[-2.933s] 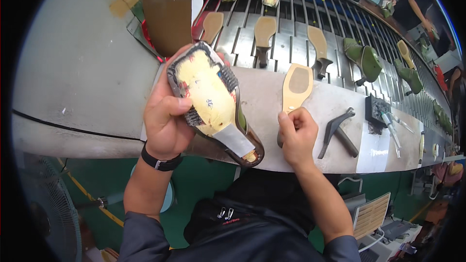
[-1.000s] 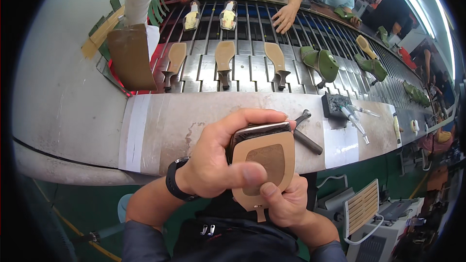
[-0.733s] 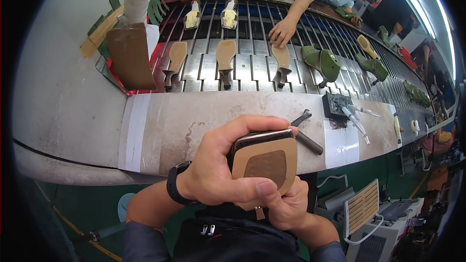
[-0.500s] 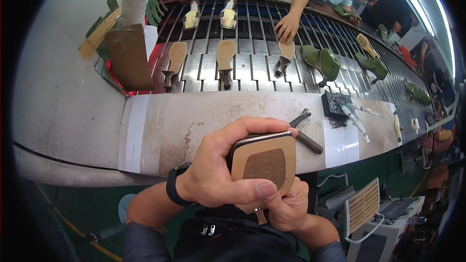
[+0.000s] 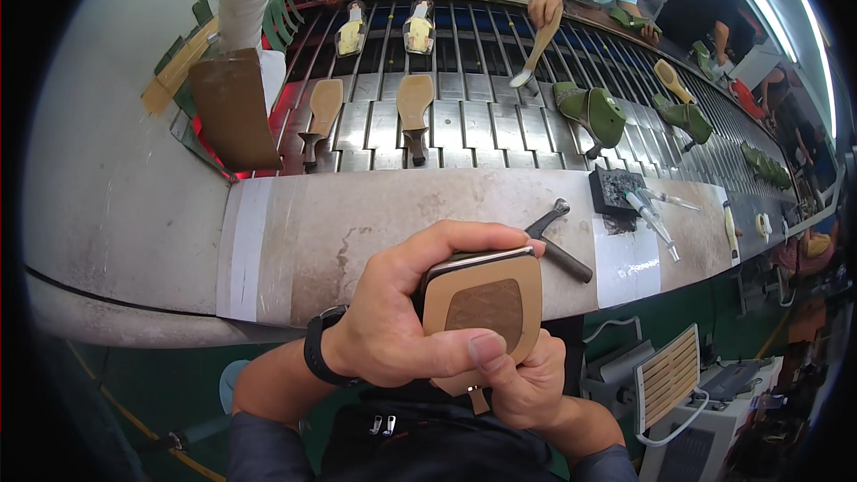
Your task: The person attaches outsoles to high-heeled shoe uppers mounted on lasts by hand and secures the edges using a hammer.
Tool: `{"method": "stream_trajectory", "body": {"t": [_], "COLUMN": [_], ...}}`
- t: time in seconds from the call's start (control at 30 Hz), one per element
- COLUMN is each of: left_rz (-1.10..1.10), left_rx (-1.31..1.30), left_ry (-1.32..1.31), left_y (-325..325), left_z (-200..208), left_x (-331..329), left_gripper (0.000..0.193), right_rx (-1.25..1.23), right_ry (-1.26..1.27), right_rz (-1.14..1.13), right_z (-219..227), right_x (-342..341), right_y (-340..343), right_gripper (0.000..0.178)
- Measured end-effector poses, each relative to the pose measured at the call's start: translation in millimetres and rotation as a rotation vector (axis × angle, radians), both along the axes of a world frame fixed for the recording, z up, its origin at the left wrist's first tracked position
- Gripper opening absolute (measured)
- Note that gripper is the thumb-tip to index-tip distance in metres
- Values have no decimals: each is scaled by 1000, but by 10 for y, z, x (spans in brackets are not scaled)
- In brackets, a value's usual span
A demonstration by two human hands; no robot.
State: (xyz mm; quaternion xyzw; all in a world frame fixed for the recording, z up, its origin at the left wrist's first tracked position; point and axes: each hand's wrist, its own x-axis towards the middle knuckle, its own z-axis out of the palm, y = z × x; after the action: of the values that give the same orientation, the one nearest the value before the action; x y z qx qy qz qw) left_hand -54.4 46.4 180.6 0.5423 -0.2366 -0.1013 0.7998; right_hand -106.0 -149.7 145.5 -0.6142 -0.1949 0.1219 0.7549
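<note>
A tan shoe sole [image 5: 437, 312] with a brown textured inset and a squared toe faces up between my hands, above the bench's near edge. My left hand [image 5: 393, 303] wraps the toe from the left, fingers over its far edge and thumb across the underside. My right hand [image 5: 536, 384] grips the narrower part lower down, its fingers partly hidden behind the sole. A small tan heel tip [image 5: 479, 402] pokes out below. On the bench just beyond lies a dark hammer [image 5: 567, 259].
A metal conveyor [image 5: 464, 134] carries heeled tan soles [image 5: 415, 103] and green shoes [image 5: 589, 116]. On the bench [image 5: 312, 241] sit a black block [image 5: 616, 192] and syringes [image 5: 656, 223]. Across it, a co-worker's hand [image 5: 544, 11] holds a tan sole. A white hose [image 5: 248, 0] hangs left.
Across the conveyor, the co-worker has lifted a heeled sole off the slats and tilted it upward. My hands keep the same hold, shifted very slightly.
</note>
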Motion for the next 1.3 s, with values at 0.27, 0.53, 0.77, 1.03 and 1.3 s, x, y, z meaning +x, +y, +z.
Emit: {"method": "stream_trajectory", "body": {"t": [0.27, 0.53, 0.77, 1.03, 1.3], "left_rz": [18, -4, -21, -28, -65], "left_rx": [19, -8, -33, -156, -76], "left_ry": [26, 58, 74, 124, -5], "left_y": [-3, -74, -142, -205, -137], "left_z": [120, 155, 154, 90, -47], "left_x": [-53, -9, 155, 339, 608], "left_gripper": [67, 72, 75, 63, 64], "right_rx": [40, 180, 203, 67, 63], "right_ry": [-6, 291, 306, 217, 232], "right_rz": [-87, -29, 94, -8, -80], "right_z": [-27, 154, 221, 241, 250], "right_x": [-30, 43, 294, 424, 600], "right_y": [41, -56, -257, -251, -231], "right_gripper": [26, 30, 42, 43, 45]}}
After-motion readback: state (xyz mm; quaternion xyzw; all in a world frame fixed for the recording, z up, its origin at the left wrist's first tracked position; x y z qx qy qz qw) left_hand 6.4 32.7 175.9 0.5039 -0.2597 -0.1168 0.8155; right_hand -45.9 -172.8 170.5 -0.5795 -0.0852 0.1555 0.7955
